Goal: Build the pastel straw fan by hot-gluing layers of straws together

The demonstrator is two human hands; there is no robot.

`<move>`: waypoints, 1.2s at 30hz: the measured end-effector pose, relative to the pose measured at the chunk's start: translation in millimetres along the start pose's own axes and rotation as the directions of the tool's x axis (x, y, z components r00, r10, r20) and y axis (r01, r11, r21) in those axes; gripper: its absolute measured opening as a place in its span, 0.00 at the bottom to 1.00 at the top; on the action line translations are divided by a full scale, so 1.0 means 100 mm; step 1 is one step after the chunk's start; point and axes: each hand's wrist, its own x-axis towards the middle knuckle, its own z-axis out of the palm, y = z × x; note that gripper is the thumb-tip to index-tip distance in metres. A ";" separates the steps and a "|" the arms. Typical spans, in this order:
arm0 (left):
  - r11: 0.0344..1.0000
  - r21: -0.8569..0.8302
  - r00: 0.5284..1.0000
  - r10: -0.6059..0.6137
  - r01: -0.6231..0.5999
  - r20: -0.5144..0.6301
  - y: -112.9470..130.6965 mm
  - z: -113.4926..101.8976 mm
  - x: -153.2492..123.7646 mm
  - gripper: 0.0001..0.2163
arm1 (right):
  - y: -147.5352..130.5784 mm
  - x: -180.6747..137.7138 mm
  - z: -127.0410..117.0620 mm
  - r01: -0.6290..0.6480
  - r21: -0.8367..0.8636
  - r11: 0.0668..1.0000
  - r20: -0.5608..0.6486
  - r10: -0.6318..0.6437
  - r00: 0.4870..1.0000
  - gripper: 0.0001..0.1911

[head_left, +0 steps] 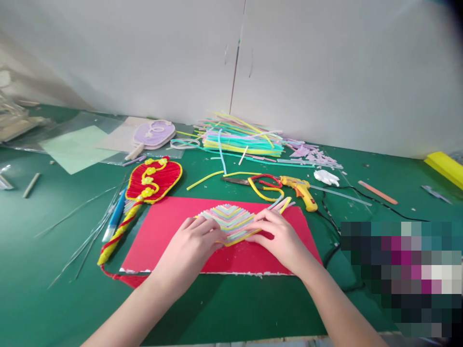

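A small panel of pastel straws laid in chevron rows rests on a red board on the green table. My left hand presses on the panel's left edge with its fingers lying flat. At the panel's right edge lies my right hand, fingers stretched out and touching the straws there. Nothing is gripped in either hand.
A red and yellow fan with a twisted handle lies left of the board. Behind it are a purple fan, a heap of coloured straws, scissors and a yellow glue gun with its cord. A blue pen lies at left.
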 end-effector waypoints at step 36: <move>0.998 0.020 0.998 -0.068 0.067 0.006 0.13 0.03 -0.04 0.07 | -0.04 -0.01 0.13 0.103 -0.083 0.991 -0.003 -0.103 0.995 0.05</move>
